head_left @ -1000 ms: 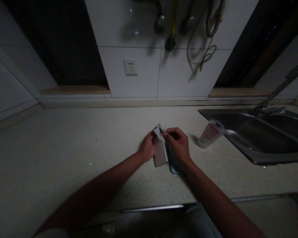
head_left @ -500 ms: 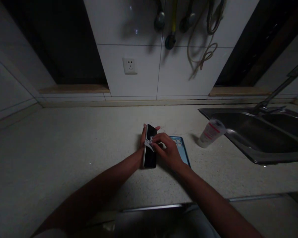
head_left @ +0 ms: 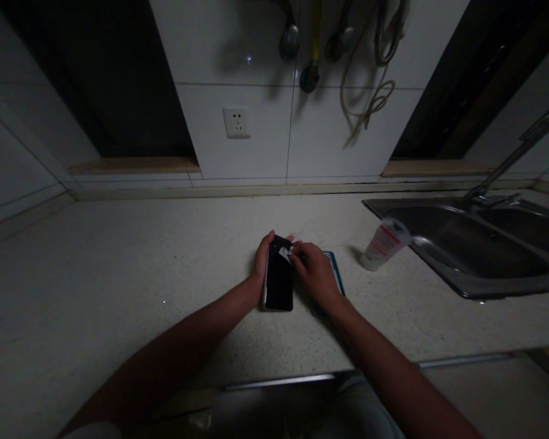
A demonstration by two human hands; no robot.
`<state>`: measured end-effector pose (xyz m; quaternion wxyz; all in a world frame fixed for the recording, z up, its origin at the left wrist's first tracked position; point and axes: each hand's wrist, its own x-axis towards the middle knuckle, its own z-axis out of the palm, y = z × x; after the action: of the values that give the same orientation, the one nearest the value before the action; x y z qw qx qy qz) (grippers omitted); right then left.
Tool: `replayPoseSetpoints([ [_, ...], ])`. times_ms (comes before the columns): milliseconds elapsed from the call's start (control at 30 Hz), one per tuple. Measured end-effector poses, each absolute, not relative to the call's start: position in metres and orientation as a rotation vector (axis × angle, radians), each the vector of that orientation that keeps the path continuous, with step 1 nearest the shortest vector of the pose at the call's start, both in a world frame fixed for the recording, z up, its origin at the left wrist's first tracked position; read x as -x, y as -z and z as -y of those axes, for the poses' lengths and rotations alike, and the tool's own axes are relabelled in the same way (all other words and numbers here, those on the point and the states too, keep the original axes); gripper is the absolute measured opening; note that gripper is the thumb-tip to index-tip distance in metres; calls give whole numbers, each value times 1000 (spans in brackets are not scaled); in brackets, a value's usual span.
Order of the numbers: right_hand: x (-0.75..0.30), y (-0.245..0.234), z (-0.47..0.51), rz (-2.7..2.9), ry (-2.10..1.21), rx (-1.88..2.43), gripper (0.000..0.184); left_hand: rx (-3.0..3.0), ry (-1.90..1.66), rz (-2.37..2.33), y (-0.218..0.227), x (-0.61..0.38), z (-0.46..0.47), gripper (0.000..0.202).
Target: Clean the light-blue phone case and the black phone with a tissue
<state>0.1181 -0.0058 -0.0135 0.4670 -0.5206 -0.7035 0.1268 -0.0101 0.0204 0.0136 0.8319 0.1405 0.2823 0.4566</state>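
My left hand is closed around the left side of a black smartphone, its screen facing up. A small white tissue lies against the upper right of the screen. Pinching that tissue, my right hand reaches in from the right side of the phone. Partly hidden under my right hand and wrist, a blue phone case lies on the counter.
A clear plastic cup with red print stands tilted-looking on the counter, right of the case. Farther right is a steel double sink with a faucet. A wall socket and hanging hoses are at the back.
The phone has turned so its screen faces up more fully. My right hand has shifted with the tissue from the screen's middle toward its upper right, covering more of the case.
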Motion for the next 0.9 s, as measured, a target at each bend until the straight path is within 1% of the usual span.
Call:
replayPoseSetpoints([
  [100, -118, 13, 6, 1738, -280, 1286, 6, -282, -995, -586, -13, 11, -19, 56],
  [200, -118, 9, 9, 1772, -278, 1259, 7, -264, -983, -558, -13, 11, -21, 58],
  [400, -118, 4, 16, 1801, -306, 1191, 8, -210, -981, -533, -12, 13, -22, 55],
  [733, -126, 6, 27, 1870, -397, 1086, 8, -98, -1042, -485, -9, 14, -26, 56],
  [900, -130, 7, 36, 1900, -403, 995, 6, -109, -1043, -480, -8, 15, -26, 51],
])
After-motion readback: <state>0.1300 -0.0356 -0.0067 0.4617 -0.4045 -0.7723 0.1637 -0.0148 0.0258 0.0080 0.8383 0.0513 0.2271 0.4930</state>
